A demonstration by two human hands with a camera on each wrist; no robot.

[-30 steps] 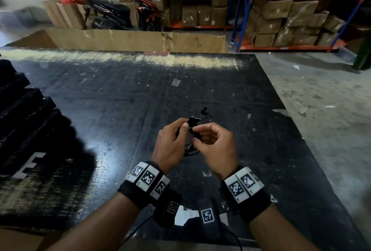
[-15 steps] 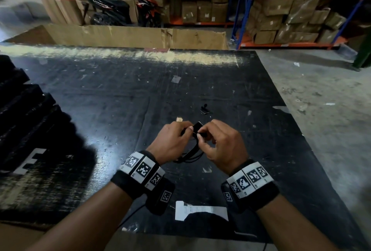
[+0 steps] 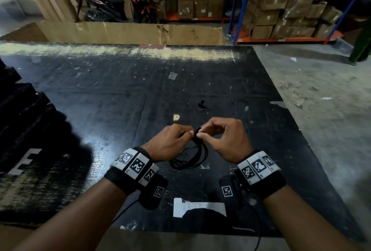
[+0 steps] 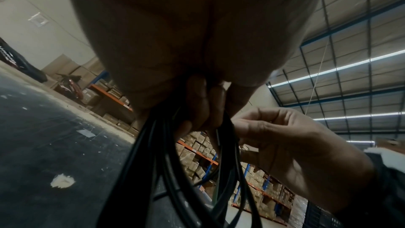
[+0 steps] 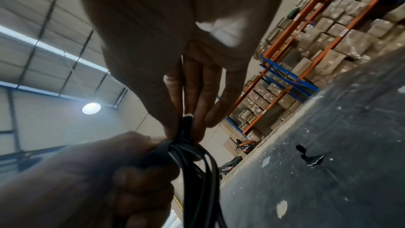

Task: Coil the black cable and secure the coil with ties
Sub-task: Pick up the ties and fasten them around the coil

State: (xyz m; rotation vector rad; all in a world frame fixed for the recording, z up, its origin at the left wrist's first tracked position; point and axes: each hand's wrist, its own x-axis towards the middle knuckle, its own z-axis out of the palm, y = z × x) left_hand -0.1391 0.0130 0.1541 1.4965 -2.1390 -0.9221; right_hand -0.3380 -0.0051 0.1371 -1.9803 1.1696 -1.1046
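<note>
Hands [image 3: 198,142] lowered | cable coil [image 3: 190,158] held | loose tie [image 3: 201,106] beyond

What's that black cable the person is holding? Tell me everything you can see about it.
The black cable is thin, smooth and looks rubbery, gathered into several loose loops. The left hand grips the top of the bundle, and the loops hang down toward the dark table. The right hand pinches a flat black tie that wraps around the bunched strands at the top. The cable's ends cannot be made out.
</note>
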